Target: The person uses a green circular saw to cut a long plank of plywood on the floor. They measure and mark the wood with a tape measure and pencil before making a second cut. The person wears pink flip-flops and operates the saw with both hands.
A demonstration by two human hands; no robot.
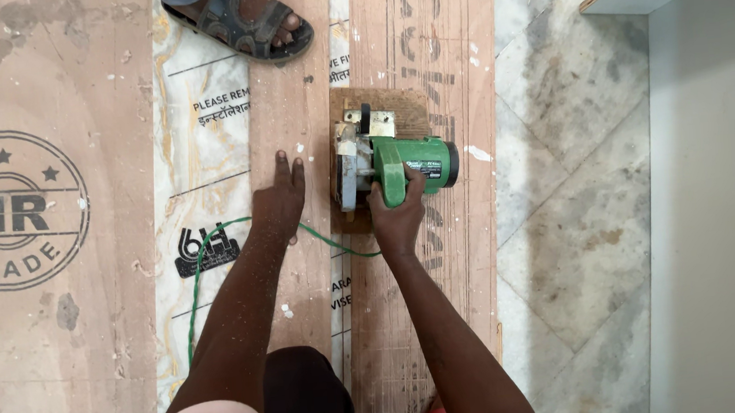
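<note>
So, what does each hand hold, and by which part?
The right hand grips the green power saw by its handle. The left hand holds nothing; it lies flat on the narrow wood strip.

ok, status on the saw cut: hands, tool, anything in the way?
Right hand gripping green circular saw on plywood strip. Left hand flat on neighbouring strip. Green cord trails behind; another person's sandalled foot ahead.
</note>
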